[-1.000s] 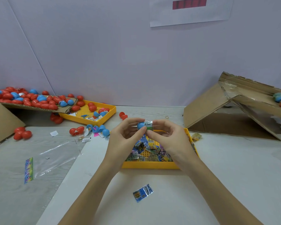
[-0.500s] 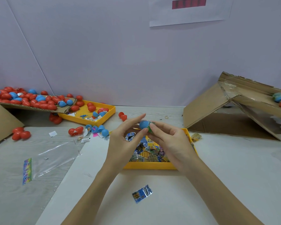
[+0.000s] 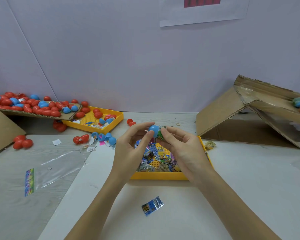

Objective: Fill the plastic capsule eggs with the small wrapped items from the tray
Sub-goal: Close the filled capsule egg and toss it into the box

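Blue capsule egg (image 3: 153, 129) pinched by left hand (image 3: 128, 153) & right hand (image 3: 182, 149), over yellow tray (image 3: 159, 175), loose packet (image 3: 152, 205) nr.

Blue capsule half (image 3: 153, 129), green wrapper (image 3: 160, 135), yellow tray (image 3: 158, 175).

Pale lilac wall (image 3: 128, 58), white table (image 3: 249, 179)

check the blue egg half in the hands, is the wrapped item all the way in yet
Not yet. The green wrapped item sticks out of the blue egg half, held between the left hand and right hand.
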`<state>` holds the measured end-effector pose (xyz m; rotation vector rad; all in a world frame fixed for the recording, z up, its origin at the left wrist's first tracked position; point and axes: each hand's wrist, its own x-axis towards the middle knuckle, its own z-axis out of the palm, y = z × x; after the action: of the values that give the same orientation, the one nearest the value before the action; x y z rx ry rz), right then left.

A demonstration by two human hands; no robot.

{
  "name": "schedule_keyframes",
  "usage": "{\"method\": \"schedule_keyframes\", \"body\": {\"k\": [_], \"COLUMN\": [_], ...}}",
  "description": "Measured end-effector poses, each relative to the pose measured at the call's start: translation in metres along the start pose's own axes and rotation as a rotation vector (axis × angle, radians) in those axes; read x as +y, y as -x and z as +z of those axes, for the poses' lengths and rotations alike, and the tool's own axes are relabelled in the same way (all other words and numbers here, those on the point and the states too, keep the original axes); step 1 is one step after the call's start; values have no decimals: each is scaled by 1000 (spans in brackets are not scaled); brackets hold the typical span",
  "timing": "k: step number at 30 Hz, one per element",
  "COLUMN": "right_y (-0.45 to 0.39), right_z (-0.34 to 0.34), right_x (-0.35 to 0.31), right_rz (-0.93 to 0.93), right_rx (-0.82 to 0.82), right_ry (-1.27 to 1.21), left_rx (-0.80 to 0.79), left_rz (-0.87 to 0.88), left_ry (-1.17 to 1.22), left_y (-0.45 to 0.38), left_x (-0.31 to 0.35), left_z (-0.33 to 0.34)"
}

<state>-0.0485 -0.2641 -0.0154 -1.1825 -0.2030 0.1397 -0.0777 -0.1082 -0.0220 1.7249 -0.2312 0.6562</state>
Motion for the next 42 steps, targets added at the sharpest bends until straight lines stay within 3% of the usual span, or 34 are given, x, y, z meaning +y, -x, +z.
{"method": "schedule_keyframes", "body": {"k": [20,30,42], "right_y": [6,4,4], "right_z": [4,5,4], "right_x": [4,3,6], "right_rz": [-60,37,-68], "right_rx": [31,59,83], "right_ry": [117,-76,58], "left_rx": [-108,-31,-104], "left_rz": [-61,-92,-61], "left_ry": [70,144,64], "left_y": [1,2,0], "left_x": [-3,0,1], "left_z": [2,5,0]}}
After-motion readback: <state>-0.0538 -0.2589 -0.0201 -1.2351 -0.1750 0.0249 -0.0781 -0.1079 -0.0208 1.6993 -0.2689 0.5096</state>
